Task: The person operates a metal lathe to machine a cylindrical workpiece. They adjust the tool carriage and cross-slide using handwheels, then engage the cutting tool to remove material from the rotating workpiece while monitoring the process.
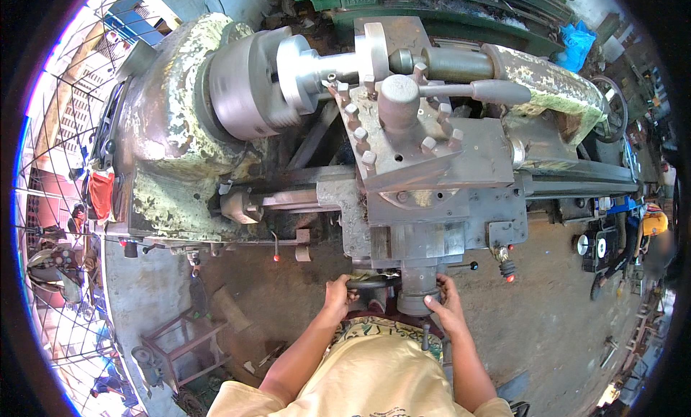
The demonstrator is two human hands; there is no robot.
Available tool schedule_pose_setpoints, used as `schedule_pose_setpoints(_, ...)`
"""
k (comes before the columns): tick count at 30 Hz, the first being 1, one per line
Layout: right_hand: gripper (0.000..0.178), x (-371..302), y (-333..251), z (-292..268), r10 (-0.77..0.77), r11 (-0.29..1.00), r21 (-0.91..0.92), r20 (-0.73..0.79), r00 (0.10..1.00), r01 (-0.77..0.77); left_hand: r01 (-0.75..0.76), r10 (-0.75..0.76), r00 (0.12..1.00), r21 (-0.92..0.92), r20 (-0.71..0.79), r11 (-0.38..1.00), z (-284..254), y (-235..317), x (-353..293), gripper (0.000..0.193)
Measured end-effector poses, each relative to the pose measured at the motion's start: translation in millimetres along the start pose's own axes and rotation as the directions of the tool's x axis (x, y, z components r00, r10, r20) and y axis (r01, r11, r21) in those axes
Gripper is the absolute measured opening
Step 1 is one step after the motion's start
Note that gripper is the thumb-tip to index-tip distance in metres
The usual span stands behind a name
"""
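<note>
In front of me stands a metal lathe. My left hand [338,296] is closed on the rim of a dark handwheel [374,282] below the carriage. With thumb in front and fingers at the far side, my right hand [449,307] grips the round cross-slide dial [416,304]. A small crank handle [425,338] hangs under that dial. Beyond my hands, a shiny stepped metal workpiece [335,64] runs from the chuck [248,82], whose surface looks smeared by motion, to the tailstock centre [401,61]. The tool post [399,104] with several square-headed bolts sits beside the workpiece.
The long tool-post lever [497,92] points right, toward the tailstock [551,79]. Red-tipped levers [276,248] [509,269] stick out along the lathe's front. A metal frame [187,348] stands on the floor at left. At right, a person in orange [653,223] is near black equipment.
</note>
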State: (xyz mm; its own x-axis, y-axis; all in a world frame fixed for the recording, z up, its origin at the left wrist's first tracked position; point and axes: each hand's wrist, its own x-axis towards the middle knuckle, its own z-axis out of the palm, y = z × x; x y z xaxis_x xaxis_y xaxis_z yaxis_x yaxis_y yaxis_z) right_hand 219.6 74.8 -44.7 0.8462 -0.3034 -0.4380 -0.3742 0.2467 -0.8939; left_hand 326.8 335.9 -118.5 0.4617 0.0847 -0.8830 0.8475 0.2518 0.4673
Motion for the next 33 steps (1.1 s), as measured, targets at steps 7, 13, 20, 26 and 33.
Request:
schedule_pose_setpoints(7, 0.101, 7.3, 37.5, -24.9, 0.307, 0.781, 0.43, 0.369, 0.877, -0.454, 0.014, -0.014, 1.0, -0.05, 0.006, 0.999, -9.4, -0.1, 6.2, 0.023)
schedule_pose_setpoints(13, 0.098, -2.2, 0.4, 1.2, 0.204, 0.978, -0.063, 0.058, 0.977, -0.201, 0.039, -0.036, 0.997, -0.047, 0.064, 0.998, -16.4, -2.4, 14.6, 0.024)
schedule_pose_setpoints(20, 0.088, -41.3, -44.6, 43.8, -0.022, 0.727, -0.664, -0.28, 0.96, -0.177, 0.043, -0.041, 0.997, -0.032, 0.063, 0.999, -18.6, -5.0, 17.4, 0.025)
schedule_pose_setpoints(26, 0.094, -9.7, 3.4, -5.1, 0.162, 0.986, -0.063, 0.081, 0.984, -0.157, 0.046, -0.045, 0.997, -0.016, 0.058, 0.999, -18.5, -1.8, 13.5, 0.027)
schedule_pose_setpoints(33, 0.098, -2.3, 7.1, -15.6, 0.287, 0.954, 0.018, 0.234, 0.929, -0.3, 0.087, -0.084, 0.992, -0.036, 0.09, 0.996, -22.8, -1.6, 15.3, 0.036)
